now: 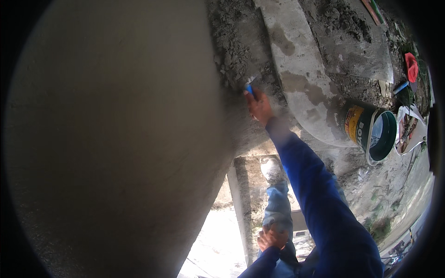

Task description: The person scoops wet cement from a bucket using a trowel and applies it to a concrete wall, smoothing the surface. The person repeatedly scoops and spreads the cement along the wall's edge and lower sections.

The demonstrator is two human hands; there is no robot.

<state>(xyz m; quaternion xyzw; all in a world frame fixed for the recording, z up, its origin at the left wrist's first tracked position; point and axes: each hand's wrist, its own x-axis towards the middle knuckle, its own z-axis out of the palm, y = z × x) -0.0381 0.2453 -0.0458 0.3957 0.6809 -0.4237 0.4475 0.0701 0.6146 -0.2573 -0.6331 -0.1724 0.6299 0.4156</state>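
My right hand [258, 107] reaches forward on a long blue sleeve, closed round the blue handle of a small putty knife or scraper [250, 88]. Its short pale blade points away from me, over the grey mortar strip [241, 55] at the foot of the plastered wall [116, 129]; whether the blade touches is hard to make out. Lower down, my left hand [272, 237] rests on my jeans-clad leg [278, 206], fingers laid over it and holding nothing visible.
Right of the mortar runs a pale concrete ledge [296, 51] with damp patches. A dark green bucket [364, 125] stands at right beside a white bag [417, 134] of scraps. Beyond lie a red cap-like item [411, 67] and a blue-handled tool [401, 87]. My dusty shoe [271, 167] is below.
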